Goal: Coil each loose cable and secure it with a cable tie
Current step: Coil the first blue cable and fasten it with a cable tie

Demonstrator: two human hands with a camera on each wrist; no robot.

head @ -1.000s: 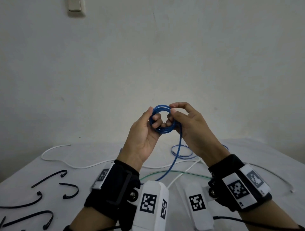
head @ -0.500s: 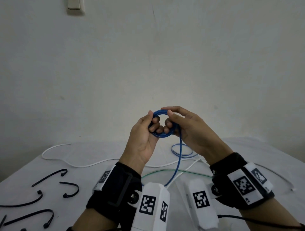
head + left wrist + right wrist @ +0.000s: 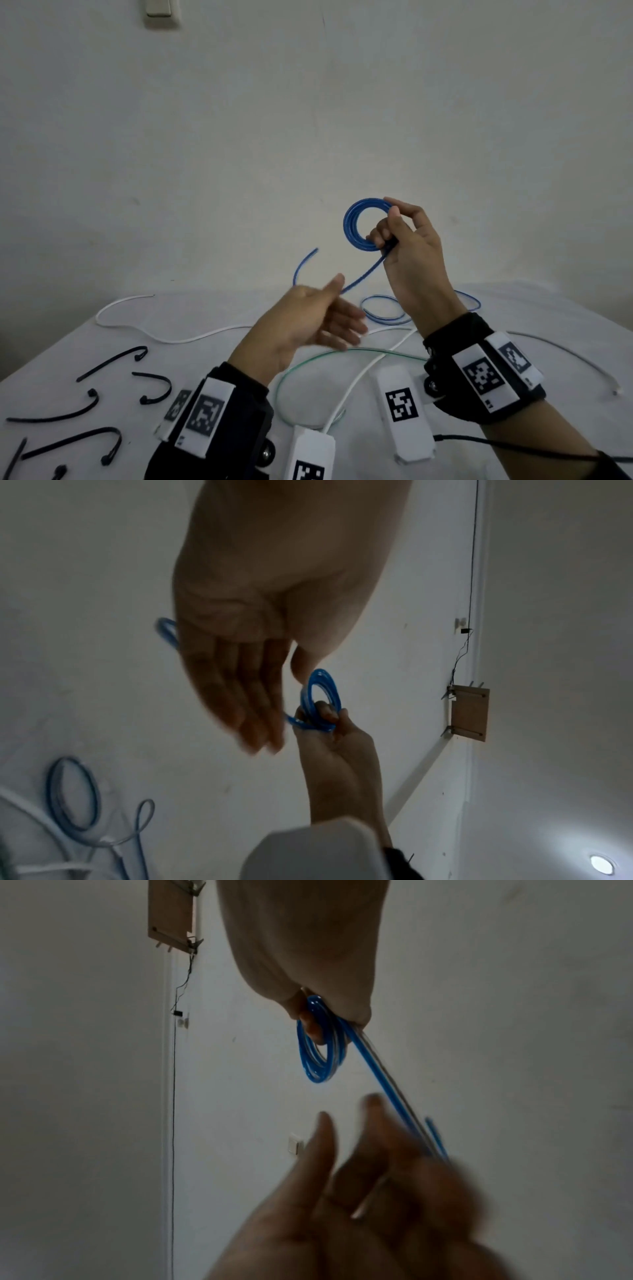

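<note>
A blue cable coil (image 3: 356, 224) is raised in front of the wall, pinched at its right side by my right hand (image 3: 385, 226). The right wrist view shows the same coil (image 3: 320, 1053) hooked over a finger. The cable's tail (image 3: 363, 274) slants down-left from that hand, passes my left thumb, then curls up to a free end (image 3: 313, 251). My left hand (image 3: 346, 308) hovers lower, blurred, fingers (image 3: 246, 704) straight, gripping nothing. Several black cable ties (image 3: 113, 361) lie at the table's left.
On the white table (image 3: 205, 315) lie a second blue cable loop (image 3: 382, 310), a green cable (image 3: 308, 363), a long white cable (image 3: 171, 339) and another white one (image 3: 582, 363) at the right. A plain wall stands close behind.
My left hand has let go of the coil, dropped down-left and opened. The right hand has lifted the coil up and right, and the cable's free end has swung into the air.
</note>
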